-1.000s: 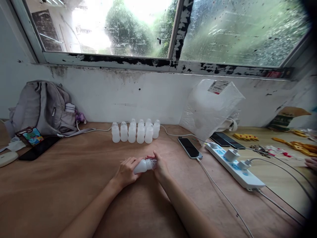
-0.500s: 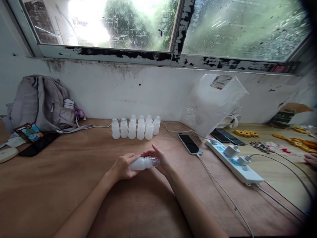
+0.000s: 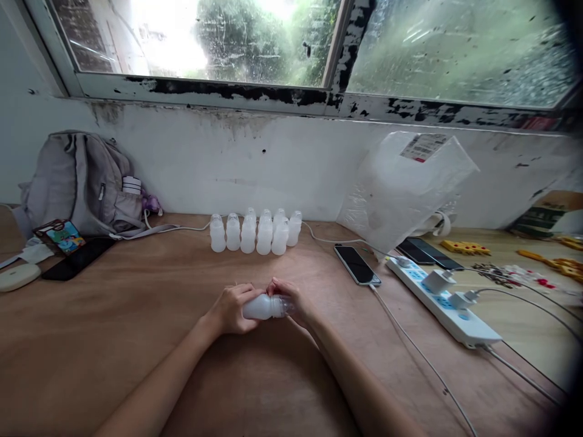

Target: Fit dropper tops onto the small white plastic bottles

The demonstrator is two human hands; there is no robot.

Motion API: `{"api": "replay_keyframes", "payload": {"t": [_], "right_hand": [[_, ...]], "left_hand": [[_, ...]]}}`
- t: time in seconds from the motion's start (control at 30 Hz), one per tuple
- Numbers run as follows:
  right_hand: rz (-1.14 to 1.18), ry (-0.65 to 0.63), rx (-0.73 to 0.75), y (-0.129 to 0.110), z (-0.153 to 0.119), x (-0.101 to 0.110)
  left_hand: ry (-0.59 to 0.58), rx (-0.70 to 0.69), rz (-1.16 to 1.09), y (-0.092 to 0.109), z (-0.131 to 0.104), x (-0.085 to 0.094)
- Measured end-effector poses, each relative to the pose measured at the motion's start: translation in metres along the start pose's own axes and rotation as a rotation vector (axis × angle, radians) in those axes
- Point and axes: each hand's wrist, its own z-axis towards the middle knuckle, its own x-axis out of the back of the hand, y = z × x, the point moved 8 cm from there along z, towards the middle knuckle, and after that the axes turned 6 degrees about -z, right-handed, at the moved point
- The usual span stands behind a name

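A frosted white bottle [image 3: 260, 308] with a clear cap lies sideways between my hands, above the wooden table near its middle. My left hand [image 3: 234, 308] is wrapped round the bottle's base end. At the capped end, my right hand [image 3: 294, 301] has its fingers closed round the clear cap, which is partly hidden. Beyond my hands, several similar bottles [image 3: 265, 233] stand upright in a group near the wall.
A grey backpack [image 3: 77, 182] and a dark phone [image 3: 77, 260] are at the left. Right of the bottles lie a charging phone [image 3: 356, 264], a white power strip [image 3: 449, 306] with cables, and a clear plastic bag [image 3: 401, 188]. Yellow parts [image 3: 464, 247] lie farther right.
My right hand has closed its fingers on the clear cap, where it was more open before. The camera view has shifted slightly, and the hand at the far right edge is out of view.
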Motion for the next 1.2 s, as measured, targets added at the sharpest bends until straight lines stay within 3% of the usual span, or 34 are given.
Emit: {"api": "replay_keyframes", "payload": {"t": [0.3,0.57,0.67,0.8,0.87,0.97,1.07,1.2], "right_hand": [[0.058,0.074,0.041,-0.004,0.0,0.001],[0.516,0.111,0.032,-0.007,0.008,0.02],[0.63,0.114,0.07,-0.012,0.006,0.026],[0.556,0.066,0.134,-0.016,0.005,0.02],[0.458,0.038,0.128,-0.012,0.007,0.013],[0.314,0.03,0.129,-0.006,0.01,0.006],[0.213,0.029,0.157,-0.004,0.011,0.004],[0.187,0.055,0.145,-0.001,0.012,0.008]], "left_hand": [[0.056,0.017,-0.001,0.002,0.001,0.0],[0.016,0.12,-0.009,0.001,0.008,-0.012],[0.065,0.17,-0.089,-0.005,0.008,-0.013],[0.231,0.318,-0.27,-0.026,0.004,-0.012],[0.279,0.329,-0.358,-0.032,0.005,-0.014],[0.32,0.341,-0.472,-0.039,0.006,-0.018],[0.344,0.447,-0.533,-0.052,0.003,-0.022],[0.326,0.486,-0.485,-0.057,0.002,-0.023]]}}
